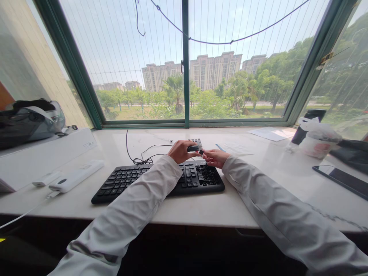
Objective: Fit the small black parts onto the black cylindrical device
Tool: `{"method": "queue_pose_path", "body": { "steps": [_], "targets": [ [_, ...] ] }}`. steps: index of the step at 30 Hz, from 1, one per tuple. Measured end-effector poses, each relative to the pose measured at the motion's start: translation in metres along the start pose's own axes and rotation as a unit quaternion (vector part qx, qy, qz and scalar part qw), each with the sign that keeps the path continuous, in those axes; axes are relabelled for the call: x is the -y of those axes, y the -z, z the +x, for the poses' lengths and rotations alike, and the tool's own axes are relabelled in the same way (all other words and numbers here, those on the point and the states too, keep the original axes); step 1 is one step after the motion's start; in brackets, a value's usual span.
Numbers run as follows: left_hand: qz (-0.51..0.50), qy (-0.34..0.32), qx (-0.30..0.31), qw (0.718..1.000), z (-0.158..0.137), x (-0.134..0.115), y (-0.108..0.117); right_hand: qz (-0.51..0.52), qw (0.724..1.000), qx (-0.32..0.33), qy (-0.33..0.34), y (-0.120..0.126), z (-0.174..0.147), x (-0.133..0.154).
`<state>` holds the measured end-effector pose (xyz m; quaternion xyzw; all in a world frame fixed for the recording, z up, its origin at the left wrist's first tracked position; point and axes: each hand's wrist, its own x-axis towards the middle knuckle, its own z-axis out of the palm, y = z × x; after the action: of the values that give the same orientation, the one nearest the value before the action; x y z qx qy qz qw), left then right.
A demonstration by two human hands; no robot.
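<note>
Both my hands are close together above the right half of a black keyboard (123, 184). In my left hand (180, 151) is a small dark, flat tool (194, 148), gripped with the fingers over it; its exact kind is too small to tell. The fingers of my right hand (216, 158) pinch a black keycap (201, 152), close to the tool's end. Some positions on the number pad (211, 177) look bare, as if without their caps. Small dark pieces in rows (195, 141) lie just behind my left hand, partly hidden by it.
Behind the keyboard lies a coiled black cable (142, 160). White power bank (76, 176) and a white box with a dark helmet-like thing (31, 122) are on the left. A phone (343, 178), a bagged tub (319, 142) and papers (271, 133) are on the right. Windows stand behind.
</note>
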<state>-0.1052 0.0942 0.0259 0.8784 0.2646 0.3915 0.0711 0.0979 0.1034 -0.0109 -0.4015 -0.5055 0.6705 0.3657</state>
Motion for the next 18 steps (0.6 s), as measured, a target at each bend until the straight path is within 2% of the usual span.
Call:
{"method": "queue_pose_path", "body": {
  "steps": [4, 8, 18],
  "targets": [
    [0.022, 0.007, -0.005, 1.000, -0.0001, 0.0000, -0.0008, -0.001, 1.000, 0.005, 0.013, -0.0032, -0.0020, 0.0026],
    [0.040, 0.031, -0.028, 0.998, 0.0007, -0.0008, -0.0008, 0.002, 0.998, 0.004, 0.057, -0.0036, -0.0024, 0.0046],
    [0.042, 0.034, -0.023, 0.998, -0.0008, 0.0022, 0.0005, -0.148, 0.976, -0.035, 0.157, -0.0009, 0.0037, 0.0005]
  ]
}}
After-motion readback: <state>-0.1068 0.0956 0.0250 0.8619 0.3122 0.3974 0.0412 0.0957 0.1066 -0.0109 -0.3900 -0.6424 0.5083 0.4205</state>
